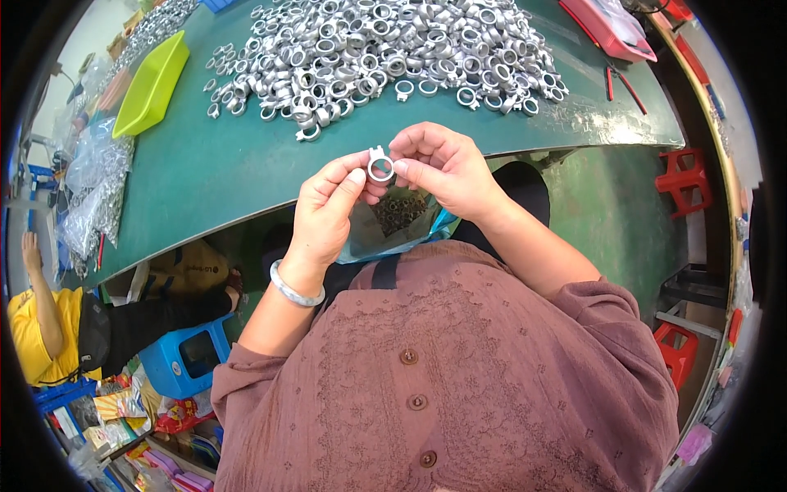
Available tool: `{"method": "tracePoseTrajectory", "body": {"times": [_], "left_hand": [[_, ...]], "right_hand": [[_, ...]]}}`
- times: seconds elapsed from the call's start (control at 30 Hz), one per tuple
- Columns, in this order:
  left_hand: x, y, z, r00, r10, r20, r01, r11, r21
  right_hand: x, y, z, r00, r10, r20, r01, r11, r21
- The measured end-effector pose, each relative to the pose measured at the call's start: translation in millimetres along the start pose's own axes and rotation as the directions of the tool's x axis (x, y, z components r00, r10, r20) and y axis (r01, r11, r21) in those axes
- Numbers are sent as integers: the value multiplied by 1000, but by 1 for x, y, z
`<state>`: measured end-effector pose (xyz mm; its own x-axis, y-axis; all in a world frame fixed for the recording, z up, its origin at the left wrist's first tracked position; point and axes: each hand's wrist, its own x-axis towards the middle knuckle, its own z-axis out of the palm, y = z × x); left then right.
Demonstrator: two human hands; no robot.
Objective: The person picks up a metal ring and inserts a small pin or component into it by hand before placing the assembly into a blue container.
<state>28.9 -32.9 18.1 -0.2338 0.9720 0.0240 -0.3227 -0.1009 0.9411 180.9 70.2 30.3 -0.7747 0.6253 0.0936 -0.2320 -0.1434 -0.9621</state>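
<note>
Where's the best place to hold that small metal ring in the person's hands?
The metal ring is probably best pinched by its band's left edge, from the left, as the left hand does. Its hole faces the viewer and its small prongs point up in the picture, so a side pinch leaves both uncovered.

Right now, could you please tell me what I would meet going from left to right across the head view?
Yellow shirt, lime-green tray, left hand, silver ring, right hand, red-handled tool, upper red stool.
</note>
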Motion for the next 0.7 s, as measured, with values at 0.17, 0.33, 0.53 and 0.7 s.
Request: {"method": "tracePoseTrajectory", "body": {"times": [0.17, 0.33, 0.53, 0.7], "left_hand": [[0, 1, 2, 1000, -14, 17, 14, 1000, 2], [-2, 3, 4, 1000, -21, 17, 21, 1000, 12], [-5, 6, 6, 1000, 14, 19, -14, 999, 31], [-7, 6, 7, 993, 111, 44, -116, 983, 145]], "right_hand": [[-1, 1, -2, 1000, 9, 5, -9, 1000, -2], [-2, 2, -2, 1000, 15, 18, -15, 1000, 18], [-4, -2, 0, 999, 12, 38, -15, 998, 68], [-3, 3, -1, 999, -15, 39, 12, 996, 93]]}}
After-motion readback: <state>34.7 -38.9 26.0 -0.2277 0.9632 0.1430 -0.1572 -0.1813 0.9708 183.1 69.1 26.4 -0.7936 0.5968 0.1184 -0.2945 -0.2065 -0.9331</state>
